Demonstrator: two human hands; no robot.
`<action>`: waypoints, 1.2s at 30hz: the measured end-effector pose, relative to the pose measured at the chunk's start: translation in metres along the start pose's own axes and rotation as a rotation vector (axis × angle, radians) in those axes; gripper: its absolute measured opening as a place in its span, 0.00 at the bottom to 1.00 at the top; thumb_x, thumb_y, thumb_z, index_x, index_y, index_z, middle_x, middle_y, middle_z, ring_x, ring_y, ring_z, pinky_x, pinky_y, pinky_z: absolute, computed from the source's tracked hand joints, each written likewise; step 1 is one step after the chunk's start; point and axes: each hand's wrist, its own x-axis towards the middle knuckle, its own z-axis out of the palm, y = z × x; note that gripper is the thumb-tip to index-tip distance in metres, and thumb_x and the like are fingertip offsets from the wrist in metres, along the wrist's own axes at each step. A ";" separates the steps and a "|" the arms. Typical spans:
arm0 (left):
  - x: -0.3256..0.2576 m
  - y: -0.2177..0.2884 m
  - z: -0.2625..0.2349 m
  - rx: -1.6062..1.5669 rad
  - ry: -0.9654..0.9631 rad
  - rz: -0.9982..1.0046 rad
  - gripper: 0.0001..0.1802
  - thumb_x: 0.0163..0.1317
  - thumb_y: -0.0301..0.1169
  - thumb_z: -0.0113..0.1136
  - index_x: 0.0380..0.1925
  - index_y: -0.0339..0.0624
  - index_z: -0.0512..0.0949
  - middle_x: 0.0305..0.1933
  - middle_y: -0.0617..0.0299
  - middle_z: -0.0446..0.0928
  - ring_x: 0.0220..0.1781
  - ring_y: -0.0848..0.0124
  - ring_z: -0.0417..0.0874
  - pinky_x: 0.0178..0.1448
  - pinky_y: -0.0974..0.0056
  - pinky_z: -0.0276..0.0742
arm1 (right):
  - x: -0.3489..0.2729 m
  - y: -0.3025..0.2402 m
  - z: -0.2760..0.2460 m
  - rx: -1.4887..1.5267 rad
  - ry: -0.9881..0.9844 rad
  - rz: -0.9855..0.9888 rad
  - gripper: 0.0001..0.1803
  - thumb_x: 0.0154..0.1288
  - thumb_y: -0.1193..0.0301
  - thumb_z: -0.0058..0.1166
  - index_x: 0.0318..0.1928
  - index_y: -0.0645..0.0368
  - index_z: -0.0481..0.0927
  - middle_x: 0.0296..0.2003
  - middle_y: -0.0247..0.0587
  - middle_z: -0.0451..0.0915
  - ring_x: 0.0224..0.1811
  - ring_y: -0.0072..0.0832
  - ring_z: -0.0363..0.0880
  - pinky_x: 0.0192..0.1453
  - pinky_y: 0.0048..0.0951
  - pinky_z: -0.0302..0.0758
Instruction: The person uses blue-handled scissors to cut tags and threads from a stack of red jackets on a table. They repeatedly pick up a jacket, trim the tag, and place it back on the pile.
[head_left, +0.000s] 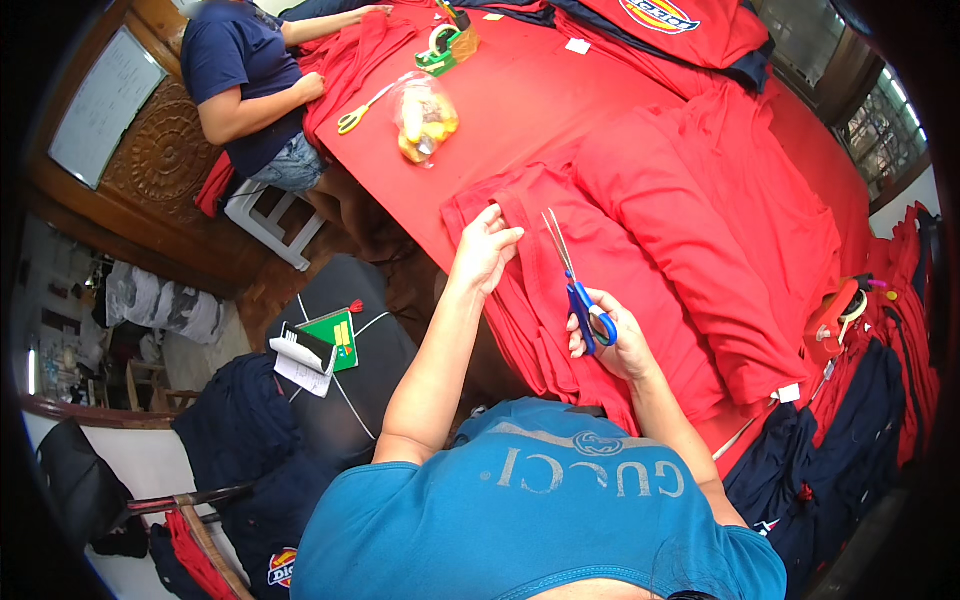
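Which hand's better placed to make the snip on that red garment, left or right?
Right. The right hand already grips the blue-handled scissors, blades pointing at the red garment. The left hand presses the fabric's edge, likely steadying it.

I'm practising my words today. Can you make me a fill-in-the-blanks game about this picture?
1. The right hand holds scissors with ____ handles.
2. The left hand rests on a stack of folded ____ cloth.
3. Near the other person, a second pair of scissors has ____ handles.

Missing words: blue; red; yellow
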 end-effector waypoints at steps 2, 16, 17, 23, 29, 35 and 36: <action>0.000 0.000 0.002 0.000 0.021 -0.014 0.22 0.59 0.16 0.53 0.56 0.37 0.71 0.52 0.58 0.76 0.49 0.69 0.80 0.54 0.63 0.77 | 0.000 0.001 -0.001 -0.004 -0.001 -0.010 0.25 0.72 0.66 0.48 0.64 0.66 0.62 0.39 0.49 0.77 0.34 0.34 0.82 0.38 0.31 0.82; 0.025 0.007 -0.008 -0.252 0.022 -0.153 0.13 0.68 0.34 0.56 0.49 0.41 0.75 0.55 0.56 0.77 0.56 0.61 0.78 0.62 0.55 0.72 | -0.047 -0.064 0.035 -1.362 0.381 -0.225 0.22 0.63 0.74 0.55 0.57 0.69 0.71 0.39 0.53 0.81 0.35 0.38 0.83 0.41 0.35 0.79; 0.029 -0.003 -0.009 -0.178 -0.024 -0.007 0.11 0.67 0.33 0.56 0.45 0.40 0.77 0.50 0.57 0.80 0.53 0.63 0.80 0.61 0.57 0.74 | -0.057 -0.070 0.030 -1.619 0.388 -0.177 0.22 0.60 0.74 0.55 0.55 0.68 0.73 0.38 0.53 0.80 0.36 0.40 0.82 0.42 0.37 0.79; 0.044 -0.013 -0.021 -0.175 -0.079 -0.101 0.07 0.66 0.31 0.58 0.40 0.41 0.79 0.46 0.58 0.81 0.53 0.66 0.80 0.62 0.58 0.73 | -0.090 -0.092 0.023 -2.066 0.311 -0.161 0.11 0.58 0.70 0.53 0.40 0.62 0.79 0.30 0.44 0.76 0.36 0.40 0.77 0.40 0.39 0.77; 0.036 -0.001 -0.027 -0.109 -0.015 -0.064 0.14 0.70 0.32 0.52 0.51 0.35 0.72 0.58 0.52 0.74 0.61 0.61 0.74 0.68 0.53 0.68 | -0.171 -0.216 -0.073 -1.646 1.678 -0.627 0.13 0.70 0.66 0.47 0.42 0.60 0.82 0.36 0.53 0.78 0.42 0.46 0.80 0.46 0.43 0.75; 0.041 -0.011 -0.016 -0.116 -0.002 -0.114 0.13 0.71 0.29 0.51 0.51 0.34 0.72 0.57 0.54 0.75 0.60 0.63 0.75 0.67 0.55 0.70 | -0.266 -0.254 -0.234 -1.520 1.990 -0.256 0.21 0.61 0.55 0.56 0.36 0.62 0.86 0.34 0.65 0.80 0.40 0.52 0.81 0.49 0.47 0.74; 0.039 -0.008 -0.013 -0.104 0.015 -0.108 0.12 0.70 0.29 0.51 0.50 0.34 0.72 0.56 0.54 0.75 0.60 0.64 0.75 0.67 0.55 0.70 | -0.262 -0.253 -0.236 -1.511 1.944 -0.320 0.18 0.59 0.57 0.60 0.37 0.60 0.86 0.31 0.62 0.81 0.37 0.50 0.83 0.47 0.45 0.75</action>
